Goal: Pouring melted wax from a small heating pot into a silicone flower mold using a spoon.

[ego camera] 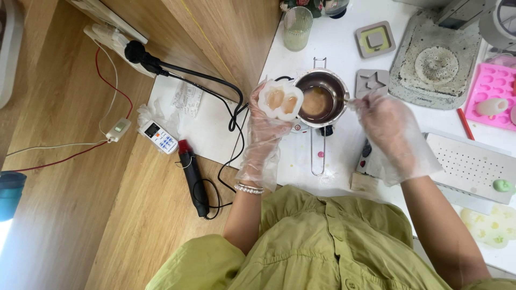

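My left hand (pixel 264 134), in a clear plastic glove, holds a small white mould (pixel 280 100) with two cavities filled with tan liquid, just left of a small metal pot (pixel 321 97). The pot holds brown liquid and sits on a wire stand on the white table (pixel 333 48). My right hand (pixel 388 126), also gloved, is closed on the pot's handle or a thin utensil at the pot's right rim; I cannot tell which.
A grey star mould (pixel 372 80) and a square mould (pixel 375 39) lie behind the pot. A pink mould (pixel 492 94), a grey stained tray (pixel 435 59), a white perforated board (pixel 473 164), a glass (pixel 298 28) stand around. Left on the wooden floor: a heat tool (pixel 192 174), cables, a remote (pixel 158 137).
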